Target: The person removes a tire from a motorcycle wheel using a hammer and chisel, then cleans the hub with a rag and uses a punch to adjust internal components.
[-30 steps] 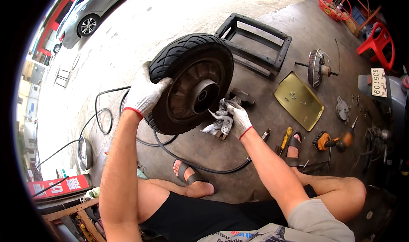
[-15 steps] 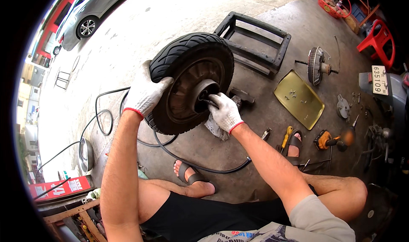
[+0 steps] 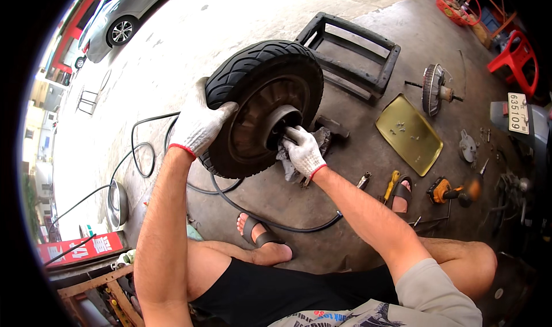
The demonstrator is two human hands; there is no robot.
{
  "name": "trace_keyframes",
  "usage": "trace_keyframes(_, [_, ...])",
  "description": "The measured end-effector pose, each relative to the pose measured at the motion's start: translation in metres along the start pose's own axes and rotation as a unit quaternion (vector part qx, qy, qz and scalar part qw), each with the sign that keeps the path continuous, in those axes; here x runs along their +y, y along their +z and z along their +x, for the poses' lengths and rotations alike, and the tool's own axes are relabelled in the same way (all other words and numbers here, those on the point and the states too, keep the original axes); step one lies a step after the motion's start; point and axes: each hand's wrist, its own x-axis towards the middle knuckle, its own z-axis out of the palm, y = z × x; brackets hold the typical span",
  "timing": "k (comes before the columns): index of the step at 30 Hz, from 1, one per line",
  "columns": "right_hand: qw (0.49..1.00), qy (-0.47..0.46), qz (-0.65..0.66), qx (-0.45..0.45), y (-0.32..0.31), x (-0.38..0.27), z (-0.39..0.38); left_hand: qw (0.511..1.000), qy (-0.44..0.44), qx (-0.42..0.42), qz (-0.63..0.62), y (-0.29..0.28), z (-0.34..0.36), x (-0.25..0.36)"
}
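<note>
A wheel with a black treaded tire (image 3: 253, 50) and a dull metal rim stands tilted in front of me. My left hand (image 3: 202, 123), in a white knitted glove with a red cuff, is wrapped round the tire's left side. At the wheel's middle is a round, dark, open hub (image 3: 268, 123). My right hand (image 3: 303, 151), gloved the same way, has its fingers closed at the hub's lower right edge. Whatever is in those fingers is hidden. A grey, stained rag (image 3: 289, 167) lies under the wheel, partly behind my right hand.
A black metal frame (image 3: 382, 74) lies beyond the wheel. Rightward are a gold tray (image 3: 409, 137) with small screws, a motor core (image 3: 432, 91), a yellow screwdriver (image 3: 391, 186) and an orange power drill (image 3: 441, 190). A black hose (image 3: 276, 228) curves across the floor near my feet.
The wheel has tipped slightly upward in my left hand's grip. My right fingers sit a little lower against the hub. The whole view has shifted slightly.
</note>
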Motion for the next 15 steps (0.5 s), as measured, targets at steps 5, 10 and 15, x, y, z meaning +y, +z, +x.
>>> trace_keyframes(5, [0.972, -0.076, -0.221, 0.027, 0.01, -0.004, -0.011, 1.0, -0.002, -0.002, -0.017, -0.001, 0.0, -0.009])
trace_keyframes(10, [0.994, 0.006, -0.109, 0.029, 0.021, -0.006, -0.01, 1.0, -0.016, 0.002, -0.009, 0.0, -0.003, -0.009])
trace_keyframes(15, [0.919, 0.231, 0.303, 0.099, 0.034, -0.015, -0.004, 0.999, 0.015, 0.024, 0.03, 0.004, -0.002, -0.01])
